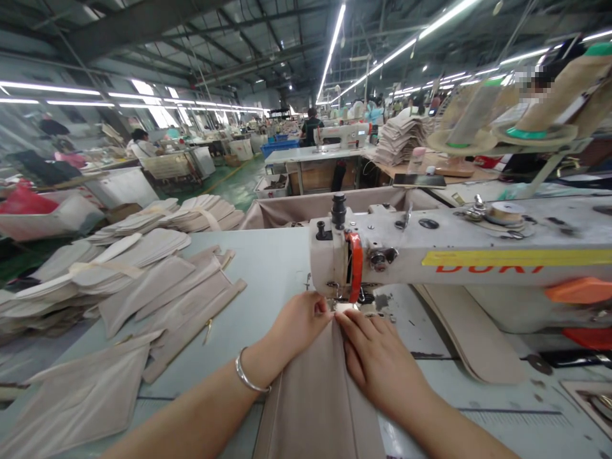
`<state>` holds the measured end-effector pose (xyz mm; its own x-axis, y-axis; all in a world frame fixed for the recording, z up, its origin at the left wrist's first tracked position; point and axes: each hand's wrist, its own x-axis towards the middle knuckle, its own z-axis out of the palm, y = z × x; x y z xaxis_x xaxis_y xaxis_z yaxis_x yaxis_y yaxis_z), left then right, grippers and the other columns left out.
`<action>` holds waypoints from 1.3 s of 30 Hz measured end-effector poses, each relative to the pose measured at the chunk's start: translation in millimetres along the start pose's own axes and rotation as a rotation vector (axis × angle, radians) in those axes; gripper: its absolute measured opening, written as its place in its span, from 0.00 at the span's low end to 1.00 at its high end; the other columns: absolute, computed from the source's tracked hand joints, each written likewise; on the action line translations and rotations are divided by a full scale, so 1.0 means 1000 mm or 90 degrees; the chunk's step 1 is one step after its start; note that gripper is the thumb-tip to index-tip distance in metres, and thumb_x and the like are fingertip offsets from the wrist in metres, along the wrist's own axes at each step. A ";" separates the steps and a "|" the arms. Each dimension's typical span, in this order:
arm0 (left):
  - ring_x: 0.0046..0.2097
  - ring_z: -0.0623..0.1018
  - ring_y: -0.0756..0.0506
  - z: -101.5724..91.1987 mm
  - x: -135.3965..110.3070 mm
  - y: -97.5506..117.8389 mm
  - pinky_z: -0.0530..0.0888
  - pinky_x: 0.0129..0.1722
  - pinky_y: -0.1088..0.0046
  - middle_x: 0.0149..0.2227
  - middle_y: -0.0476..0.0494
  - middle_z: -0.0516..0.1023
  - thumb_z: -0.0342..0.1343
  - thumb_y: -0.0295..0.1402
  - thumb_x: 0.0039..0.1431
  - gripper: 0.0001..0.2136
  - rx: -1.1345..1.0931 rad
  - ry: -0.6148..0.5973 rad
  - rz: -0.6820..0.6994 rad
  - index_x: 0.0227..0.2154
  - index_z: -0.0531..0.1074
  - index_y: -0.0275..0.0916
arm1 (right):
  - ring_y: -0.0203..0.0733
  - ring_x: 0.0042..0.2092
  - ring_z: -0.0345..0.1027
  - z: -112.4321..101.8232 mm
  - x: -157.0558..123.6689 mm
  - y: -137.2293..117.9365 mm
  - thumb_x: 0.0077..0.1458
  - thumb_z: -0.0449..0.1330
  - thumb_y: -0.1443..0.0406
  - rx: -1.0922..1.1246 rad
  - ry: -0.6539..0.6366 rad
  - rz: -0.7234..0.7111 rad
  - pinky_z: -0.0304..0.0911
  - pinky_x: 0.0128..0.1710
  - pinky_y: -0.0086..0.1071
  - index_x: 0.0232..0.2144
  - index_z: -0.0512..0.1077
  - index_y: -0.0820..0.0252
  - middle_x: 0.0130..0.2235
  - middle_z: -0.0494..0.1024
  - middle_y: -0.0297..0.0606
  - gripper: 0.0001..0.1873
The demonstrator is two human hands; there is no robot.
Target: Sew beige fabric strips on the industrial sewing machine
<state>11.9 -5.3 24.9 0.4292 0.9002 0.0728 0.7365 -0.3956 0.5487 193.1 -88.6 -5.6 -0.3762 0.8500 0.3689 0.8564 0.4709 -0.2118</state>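
A long beige fabric panel (313, 401) lies on the sewing table, its far end up at the head of a sewing machine (478, 245). My left hand (299, 325) pinches the panel's far edge just left of the needle area, with a silver bangle (248, 373) on the wrist. Close beside it, my right hand (375, 347) presses the same edge, its fingertips bent together on the fabric. The needle and presser foot are mostly hidden behind the machine head and my fingers.
Loose beige pieces (186, 306), one with a zipper pull, lie on the left of the table (268, 261). Beyond them are bundled stacks (134, 255). Cut panels (478, 338) sit under the machine arm. Thread cones (554, 95) stand at right; a fabric-lined bin (282, 210) is behind.
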 end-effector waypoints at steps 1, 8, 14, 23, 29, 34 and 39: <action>0.30 0.75 0.45 0.000 0.001 0.001 0.65 0.29 0.73 0.27 0.46 0.77 0.55 0.30 0.55 0.04 0.008 0.006 -0.004 0.26 0.71 0.38 | 0.53 0.51 0.60 0.001 0.000 0.000 0.62 0.51 0.70 0.000 -0.001 0.002 0.58 0.51 0.47 0.61 0.61 0.64 0.56 0.66 0.47 0.25; 0.31 0.76 0.45 0.003 0.003 0.004 0.63 0.29 0.73 0.28 0.45 0.78 0.53 0.29 0.55 0.04 0.041 0.034 -0.017 0.27 0.71 0.37 | 0.52 0.50 0.60 0.002 0.001 0.002 0.63 0.52 0.69 -0.001 -0.001 -0.001 0.58 0.51 0.47 0.61 0.61 0.65 0.56 0.67 0.47 0.24; 0.30 0.76 0.46 0.006 0.006 0.003 0.61 0.27 0.74 0.28 0.45 0.78 0.53 0.29 0.57 0.05 0.050 0.053 -0.013 0.28 0.72 0.37 | 0.53 0.52 0.59 0.001 0.004 0.000 0.62 0.51 0.69 0.000 -0.009 0.007 0.58 0.51 0.48 0.61 0.61 0.63 0.58 0.65 0.45 0.25; 0.46 0.76 0.41 0.001 -0.020 0.011 0.72 0.46 0.64 0.43 0.42 0.78 0.52 0.28 0.62 0.06 0.124 0.074 0.089 0.39 0.73 0.38 | 0.52 0.52 0.60 0.002 -0.001 0.003 0.64 0.51 0.67 0.020 -0.007 0.003 0.57 0.52 0.48 0.60 0.63 0.58 0.54 0.67 0.45 0.22; 0.60 0.69 0.42 0.000 -0.052 0.010 0.62 0.65 0.56 0.58 0.41 0.71 0.54 0.27 0.64 0.15 0.162 -0.003 0.241 0.53 0.68 0.38 | 0.52 0.49 0.62 0.006 -0.003 0.003 0.64 0.50 0.68 0.009 0.004 0.009 0.59 0.49 0.48 0.61 0.61 0.56 0.51 0.69 0.46 0.24; 0.60 0.70 0.43 0.005 -0.045 0.005 0.63 0.64 0.56 0.57 0.39 0.72 0.50 0.28 0.67 0.14 0.179 0.013 0.254 0.53 0.68 0.36 | 0.53 0.50 0.61 0.006 -0.002 0.003 0.64 0.51 0.69 0.010 0.008 0.010 0.58 0.49 0.48 0.61 0.61 0.58 0.51 0.69 0.45 0.24; 0.61 0.69 0.43 0.001 -0.044 0.009 0.62 0.65 0.57 0.56 0.40 0.73 0.49 0.27 0.67 0.13 0.203 0.005 0.269 0.52 0.69 0.35 | 0.51 0.51 0.60 0.001 -0.003 0.001 0.63 0.51 0.70 0.035 0.011 0.001 0.57 0.50 0.46 0.59 0.63 0.59 0.51 0.69 0.43 0.22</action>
<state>0.1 -49.1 25.3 0.7202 0.6511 0.2397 0.6232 -0.7589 0.1889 194.4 -90.4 -7.6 -0.3684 0.8468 0.3837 0.8359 0.4823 -0.2618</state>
